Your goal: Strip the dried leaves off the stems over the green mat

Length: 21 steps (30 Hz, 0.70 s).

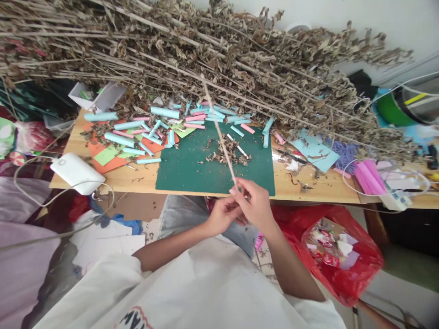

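Note:
My right hand [255, 201] is closed in a pinch round the lower end of a thin dried stem [219, 132]. The bare stem slants up and to the left over a green cutting mat [185, 169]. Close beside it, my left hand [221, 215] has its fingers pressed together near the stem's base; what they hold, if anything, is hidden. Beyond the hands, a small heap of crumbled dry leaves [214, 156] lies on the mat, with a white paper tube [243, 152] on it. Blue and pink paper rolls [165, 112] are scattered along the mat's far side.
A large pile of dried leafy stalks [192, 55] spans the back of the wooden table [137, 185]. On the left lies a white power bank [77, 173] with a cable. A red plastic bag [366, 256] of scraps hangs open below the right edge.

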Each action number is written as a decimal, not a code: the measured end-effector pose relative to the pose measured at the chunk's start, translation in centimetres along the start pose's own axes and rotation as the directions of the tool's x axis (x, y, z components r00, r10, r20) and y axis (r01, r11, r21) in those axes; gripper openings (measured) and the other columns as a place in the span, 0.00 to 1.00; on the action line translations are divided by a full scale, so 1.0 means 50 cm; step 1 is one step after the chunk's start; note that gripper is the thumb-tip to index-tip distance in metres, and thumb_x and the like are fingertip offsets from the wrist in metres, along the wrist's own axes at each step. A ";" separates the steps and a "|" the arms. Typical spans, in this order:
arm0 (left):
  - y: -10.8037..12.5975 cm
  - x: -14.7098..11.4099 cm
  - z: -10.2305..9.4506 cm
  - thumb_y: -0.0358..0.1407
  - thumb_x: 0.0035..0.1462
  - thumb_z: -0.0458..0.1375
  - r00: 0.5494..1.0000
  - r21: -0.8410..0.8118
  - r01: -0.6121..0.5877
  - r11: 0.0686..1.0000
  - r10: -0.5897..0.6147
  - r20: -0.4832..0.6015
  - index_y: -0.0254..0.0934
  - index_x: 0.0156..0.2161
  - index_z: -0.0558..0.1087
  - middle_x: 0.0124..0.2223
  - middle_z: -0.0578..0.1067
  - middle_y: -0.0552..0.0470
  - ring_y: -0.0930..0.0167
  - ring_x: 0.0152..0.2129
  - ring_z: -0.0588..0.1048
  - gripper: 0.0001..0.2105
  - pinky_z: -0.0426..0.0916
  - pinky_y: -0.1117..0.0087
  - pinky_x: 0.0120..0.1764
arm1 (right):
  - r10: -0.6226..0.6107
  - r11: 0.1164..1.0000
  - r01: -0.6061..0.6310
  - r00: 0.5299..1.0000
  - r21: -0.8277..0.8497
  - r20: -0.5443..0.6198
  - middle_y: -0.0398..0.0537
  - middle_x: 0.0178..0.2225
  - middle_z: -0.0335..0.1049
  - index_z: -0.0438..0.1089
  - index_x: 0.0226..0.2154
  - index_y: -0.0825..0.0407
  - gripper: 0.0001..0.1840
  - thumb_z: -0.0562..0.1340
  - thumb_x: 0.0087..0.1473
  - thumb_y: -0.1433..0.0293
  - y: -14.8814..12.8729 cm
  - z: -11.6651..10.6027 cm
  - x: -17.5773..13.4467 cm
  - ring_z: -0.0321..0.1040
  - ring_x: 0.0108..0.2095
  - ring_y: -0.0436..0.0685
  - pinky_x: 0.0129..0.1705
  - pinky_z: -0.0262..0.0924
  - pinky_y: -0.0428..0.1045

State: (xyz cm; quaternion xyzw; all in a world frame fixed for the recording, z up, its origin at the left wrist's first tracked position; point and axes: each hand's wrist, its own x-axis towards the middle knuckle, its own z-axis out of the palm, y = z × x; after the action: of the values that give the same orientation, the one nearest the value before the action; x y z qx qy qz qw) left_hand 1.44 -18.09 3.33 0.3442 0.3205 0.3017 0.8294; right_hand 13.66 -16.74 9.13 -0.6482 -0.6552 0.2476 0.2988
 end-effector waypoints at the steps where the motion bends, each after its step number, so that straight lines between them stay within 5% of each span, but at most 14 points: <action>1: -0.014 -0.002 0.010 0.48 0.51 0.64 0.999 0.038 0.015 0.999 -0.017 0.049 0.31 0.38 0.73 0.30 0.78 0.50 0.70 0.23 0.77 0.19 0.75 0.69 0.29 | 0.008 1.000 -0.008 1.000 -0.024 -0.010 0.48 0.36 0.76 0.72 0.44 0.51 0.15 0.57 0.61 0.61 0.006 -0.004 -0.029 0.71 0.33 0.54 0.38 0.63 0.48; 5: -0.070 -0.007 0.018 0.45 0.52 0.63 0.955 0.338 0.028 0.941 -0.125 0.270 0.31 0.37 0.78 0.32 0.79 0.47 0.69 0.28 0.77 0.16 0.72 0.70 0.34 | 0.054 0.969 -0.075 0.994 -0.234 -0.094 0.47 0.25 0.71 0.70 0.31 0.52 0.15 0.53 0.63 0.64 0.063 -0.026 -0.155 0.68 0.26 0.53 0.31 0.58 0.47; 9: -0.100 -0.006 -0.029 0.43 0.53 0.62 0.980 0.555 0.040 0.831 -0.142 0.142 0.32 0.32 0.79 0.31 0.80 0.48 0.69 0.30 0.76 0.13 0.69 0.73 0.37 | 0.205 0.896 -0.231 0.973 -0.380 -0.108 0.45 0.21 0.68 0.66 0.27 0.51 0.17 0.53 0.62 0.61 0.161 -0.040 -0.316 0.65 0.22 0.53 0.27 0.55 0.47; 12: -0.103 -0.001 -0.074 0.48 0.54 0.59 0.983 0.521 0.117 0.846 -0.173 0.059 0.31 0.30 0.78 0.28 0.79 0.48 0.70 0.26 0.76 0.18 0.69 0.73 0.34 | 0.390 0.844 -0.388 0.918 -0.370 -0.073 0.47 0.21 0.68 0.65 0.26 0.50 0.20 0.50 0.61 0.57 0.245 -0.020 -0.463 0.67 0.22 0.56 0.26 0.57 0.48; 16: -0.086 0.008 -0.122 0.57 0.56 0.54 0.981 0.367 0.196 0.909 -0.185 -0.066 0.31 0.43 0.76 0.29 0.79 0.46 0.70 0.26 0.76 0.28 0.71 0.72 0.31 | 0.671 0.707 -0.605 0.737 -0.366 0.077 0.53 0.25 0.74 0.68 0.26 0.47 0.21 0.47 0.58 0.56 0.337 0.038 -0.642 0.74 0.28 0.64 0.32 0.65 0.54; 19: -0.064 0.009 -0.145 0.60 0.57 0.49 0.981 0.341 0.186 0.922 -0.154 -0.120 0.30 0.45 0.76 0.32 0.79 0.43 0.70 0.28 0.77 0.32 0.72 0.72 0.32 | 0.832 0.549 -0.685 0.506 -0.479 0.229 0.52 0.23 0.74 0.66 0.18 0.45 0.10 0.55 0.44 0.61 0.374 0.075 -0.702 0.77 0.31 0.67 0.35 0.67 0.57; 21: -0.046 0.003 -0.154 0.60 0.57 0.50 0.983 0.367 0.175 0.914 -0.142 -0.114 0.29 0.43 0.77 0.32 0.79 0.43 0.70 0.28 0.77 0.32 0.72 0.71 0.33 | 0.834 0.549 -0.674 0.483 -0.494 0.268 0.50 0.19 0.72 0.64 0.13 0.45 0.08 0.58 0.38 0.63 0.384 0.087 -0.691 0.76 0.29 0.68 0.32 0.67 0.56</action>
State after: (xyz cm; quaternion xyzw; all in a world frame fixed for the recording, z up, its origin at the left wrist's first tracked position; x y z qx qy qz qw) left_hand -3.48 -16.42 -2.79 0.4564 0.4341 0.1809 0.7554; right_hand 23.38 -50.23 -10.02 -0.8283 -0.3785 0.3941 -0.1238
